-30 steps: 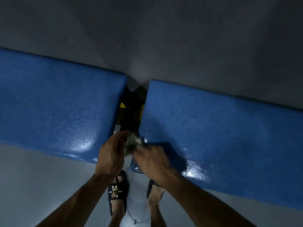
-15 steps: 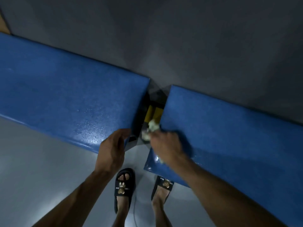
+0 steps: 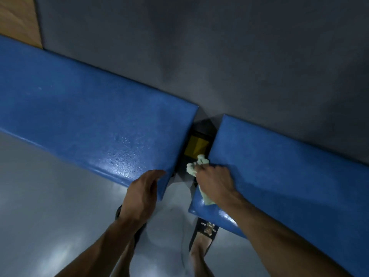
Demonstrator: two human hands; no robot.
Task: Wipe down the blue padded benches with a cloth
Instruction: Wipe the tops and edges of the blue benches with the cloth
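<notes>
While the right hand (image 3: 214,181) grips a cloth (image 3: 196,166), blue benches (image 3: 95,124) line a grey wall (image 3: 219,56).

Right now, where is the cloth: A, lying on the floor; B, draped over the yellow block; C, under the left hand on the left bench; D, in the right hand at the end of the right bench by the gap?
D: the right hand holds the cloth against the right bench at the gap.
</notes>
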